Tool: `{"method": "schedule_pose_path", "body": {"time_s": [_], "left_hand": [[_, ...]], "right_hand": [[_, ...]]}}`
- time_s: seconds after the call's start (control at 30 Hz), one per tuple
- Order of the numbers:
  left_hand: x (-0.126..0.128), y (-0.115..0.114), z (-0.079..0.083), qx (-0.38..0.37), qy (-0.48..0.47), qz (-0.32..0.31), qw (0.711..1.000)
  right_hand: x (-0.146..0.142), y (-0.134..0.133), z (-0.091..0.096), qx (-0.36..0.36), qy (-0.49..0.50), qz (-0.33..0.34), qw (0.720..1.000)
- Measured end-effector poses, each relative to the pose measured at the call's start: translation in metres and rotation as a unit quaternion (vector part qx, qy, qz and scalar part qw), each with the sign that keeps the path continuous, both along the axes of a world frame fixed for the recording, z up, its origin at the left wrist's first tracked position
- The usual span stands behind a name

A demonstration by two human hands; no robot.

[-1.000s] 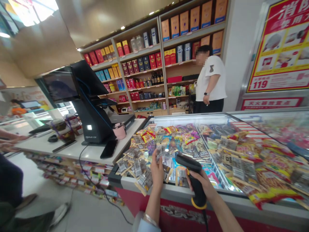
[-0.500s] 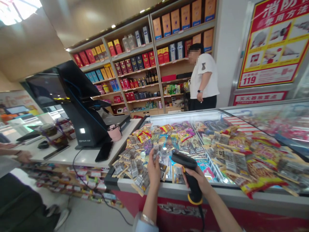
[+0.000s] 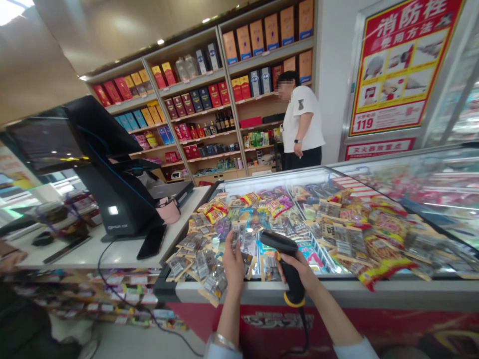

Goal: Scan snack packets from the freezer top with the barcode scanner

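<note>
My left hand (image 3: 233, 260) is closed on a small snack packet (image 3: 237, 234), holding it up over the glass top of the chest freezer (image 3: 284, 288). My right hand (image 3: 299, 271) grips the handle of a black barcode scanner (image 3: 281, 255) with a yellow ring at its base. The scanner's head points left toward the packet, a short way from it. Several similar small packets (image 3: 198, 259) lie spread over the freezer's glass lid under and left of my left hand.
A black checkout terminal (image 3: 108, 174) stands on the white counter (image 3: 112, 252) to the left, with a phone (image 3: 151, 242) and a pink cup (image 3: 168, 210) beside it. A person in a white shirt (image 3: 301, 119) stands by the shelves of boxes. Another person's hand (image 3: 11, 259) shows at far left.
The camera has swung to the right, so everything sits further left in view. Both hands keep the same hold, with packet and scanner close together.
</note>
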State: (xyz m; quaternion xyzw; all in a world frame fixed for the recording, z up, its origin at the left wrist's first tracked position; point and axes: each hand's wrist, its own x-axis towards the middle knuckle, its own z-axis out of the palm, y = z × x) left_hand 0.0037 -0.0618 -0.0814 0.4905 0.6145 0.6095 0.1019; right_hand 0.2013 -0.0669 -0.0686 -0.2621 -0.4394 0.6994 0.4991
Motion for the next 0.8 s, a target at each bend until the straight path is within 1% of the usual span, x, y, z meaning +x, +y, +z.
{"method": "schedule_pose_path", "body": {"time_s": [0.13,0.23,0.33,0.4,0.47,0.5,0.57,0.6,0.7,0.8], "left_hand": [[0.002,-0.001,0.003,-0.036,0.012,0.013,0.999],[0.002,-0.002,0.008,-0.031,0.026,0.036,0.999],[0.008,-0.007,0.015,-0.016,0.038,0.056,0.998],[0.018,-0.012,0.02,-0.009,0.032,0.061,0.998],[0.037,-0.018,0.026,0.013,0.02,0.05,0.998],[0.049,-0.021,0.028,0.024,0.013,0.031,0.999],[0.079,-0.023,0.034,0.035,-0.005,-0.032,0.999],[0.094,-0.022,0.036,0.029,-0.014,-0.071,0.997],[0.143,-0.013,0.043,-0.007,-0.033,-0.162,0.986],[0.187,0.006,0.043,-0.025,-0.025,-0.204,0.978]], "right_hand": [[-0.001,0.003,0.0,0.003,0.015,-0.002,1.0],[-0.003,0.004,0.003,-0.01,0.042,-0.011,0.999],[0.003,0.003,0.012,-0.013,0.067,-0.041,0.997],[0.014,0.001,0.02,-0.004,0.075,-0.055,0.996],[0.032,-0.002,0.029,0.009,0.075,-0.07,0.995],[0.043,-0.004,0.033,0.016,0.073,-0.085,0.994],[0.068,-0.006,0.04,0.027,0.067,-0.129,0.989],[0.082,-0.007,0.042,0.03,0.064,-0.15,0.986],[0.126,-0.009,0.045,0.033,0.062,-0.2,0.977],[0.168,-0.01,0.042,0.03,0.065,-0.255,0.964]]}}
